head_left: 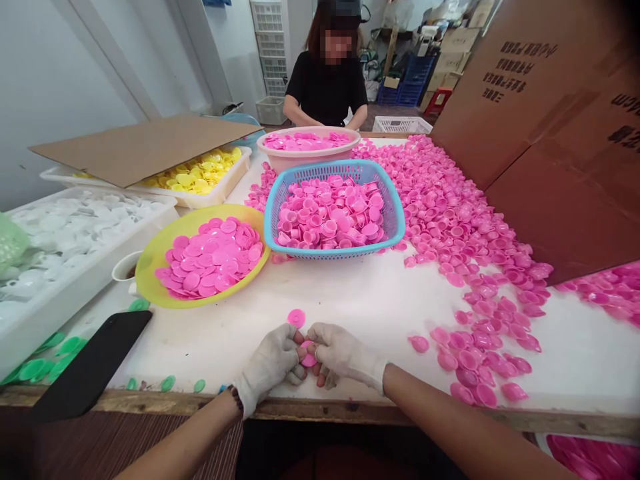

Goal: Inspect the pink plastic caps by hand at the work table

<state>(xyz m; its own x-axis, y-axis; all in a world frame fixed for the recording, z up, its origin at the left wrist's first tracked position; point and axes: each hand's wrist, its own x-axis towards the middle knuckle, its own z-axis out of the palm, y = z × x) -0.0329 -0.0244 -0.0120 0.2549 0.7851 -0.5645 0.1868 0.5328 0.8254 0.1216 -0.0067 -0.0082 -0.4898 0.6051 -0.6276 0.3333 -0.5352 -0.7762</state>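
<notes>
Near the front edge of the table, my left hand [275, 357] and my right hand [343, 353] meet, both in white gloves with bare fingertips. Pinched between their fingers is a small round pink plastic disc [309, 355], its edges partly covered by the fingertips. Just beyond the hands, another pink disc [297, 318] lies flat on the white tabletop. A yellow bowl [150, 267] of flat pink discs stands to the left. Straight ahead, a blue basket [335, 253] holds pink cup-shaped pieces and some discs.
Pink pointed cups [465, 227] pile along the right, against a cardboard box [575, 120]. On the left are a white tray [125, 247], a tray of yellow pieces [220, 197] and a black phone [100, 360]. A co-worker [325, 90] sits opposite, behind a pink basin [280, 160].
</notes>
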